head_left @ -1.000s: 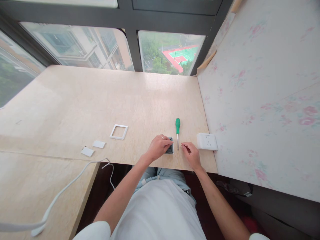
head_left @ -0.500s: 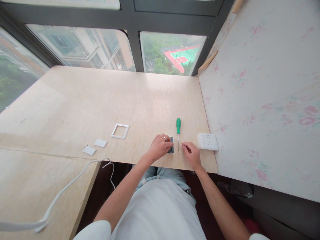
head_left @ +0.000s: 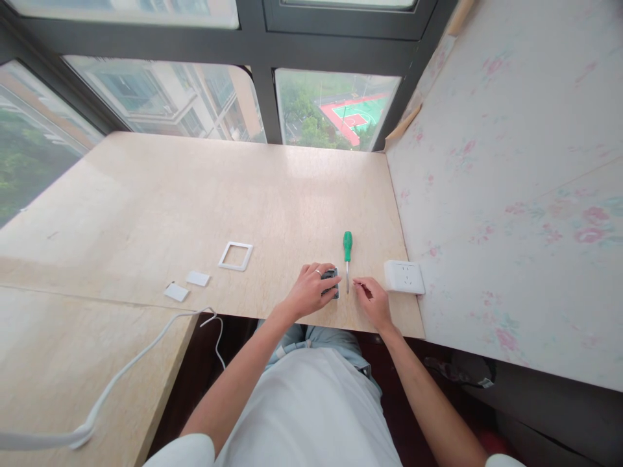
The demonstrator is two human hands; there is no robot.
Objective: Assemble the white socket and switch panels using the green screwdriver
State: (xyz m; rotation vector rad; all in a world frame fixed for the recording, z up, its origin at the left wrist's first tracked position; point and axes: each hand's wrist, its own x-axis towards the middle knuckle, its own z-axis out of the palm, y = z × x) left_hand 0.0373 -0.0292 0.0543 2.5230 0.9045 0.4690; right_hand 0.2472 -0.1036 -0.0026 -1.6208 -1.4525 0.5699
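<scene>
My left hand [head_left: 311, 290] rests over a small wall switch body [head_left: 333, 283], dark grey with a white rim, lying on the wooden surface. Its fingers spread across the switch and hold it at its edges, hiding the left part. Close to the right, my right hand [head_left: 372, 299] is closed in a pinch; whatever is between its fingertips is too small to make out. Between the hands lies a screwdriver [head_left: 347, 248] with a green handle, its metal tip pointing toward me.
A white square frame [head_left: 236, 257] and two small white plates [head_left: 198, 279] lie to the left. A white socket box [head_left: 405, 277] sits against the papered wall at right. A white cable [head_left: 129, 364] runs over the left edge. Windows stand behind.
My left fingers have spread from a pinch over the switch body, showing more of its dark face. My right hand stays in place, still pinched. The view has tilted slightly.
</scene>
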